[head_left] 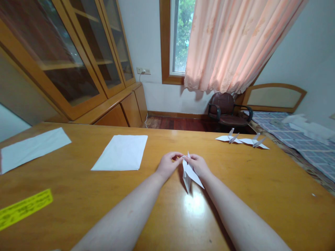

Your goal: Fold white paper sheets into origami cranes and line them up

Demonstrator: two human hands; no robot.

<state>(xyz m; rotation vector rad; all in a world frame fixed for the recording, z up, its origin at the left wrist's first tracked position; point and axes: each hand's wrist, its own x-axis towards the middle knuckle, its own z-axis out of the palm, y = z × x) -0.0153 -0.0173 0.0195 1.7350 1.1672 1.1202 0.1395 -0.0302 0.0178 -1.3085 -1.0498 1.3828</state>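
Observation:
My left hand and my right hand meet over the middle of the wooden table. Both pinch a partly folded white paper figure, which hangs down between them with pointed flaps. The left fingers grip a thin tip at its top. The right hand holds the body from the right side.
A white sheet stack lies left of my hands, another white sheet at the far left, and a yellow strip near the front left. Two folded paper cranes rest at the far right edge. Beyond are a chair, a bed and cabinets.

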